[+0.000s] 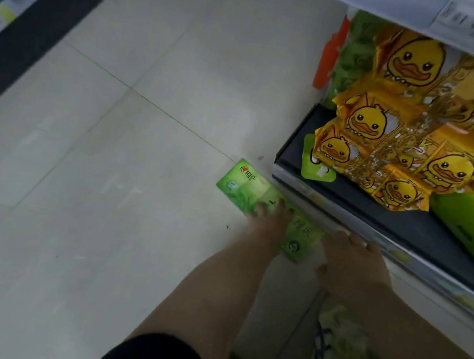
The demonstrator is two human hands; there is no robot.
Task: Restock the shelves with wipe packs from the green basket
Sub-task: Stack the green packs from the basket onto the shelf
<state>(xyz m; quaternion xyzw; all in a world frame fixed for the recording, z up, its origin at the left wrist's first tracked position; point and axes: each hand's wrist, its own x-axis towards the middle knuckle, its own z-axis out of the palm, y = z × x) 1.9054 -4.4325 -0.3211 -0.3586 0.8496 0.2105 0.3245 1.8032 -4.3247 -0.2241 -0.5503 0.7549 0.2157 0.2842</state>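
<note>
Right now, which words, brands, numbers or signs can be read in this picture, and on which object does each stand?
No text can be quoted with confidence.
On the green pack on the floor: a red heart logo with characters, too blurred to read.
On the yellow duck packs: lettering too blurred to read.
On the white shelf label above: print too small and blurred.
On the shelf-edge tags: unreadable.

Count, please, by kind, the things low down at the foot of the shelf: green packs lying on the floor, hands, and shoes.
green wipe pack on the floor: 1
hands: 2 (left hand, right hand)
shoe: 1
Total: 4
</note>
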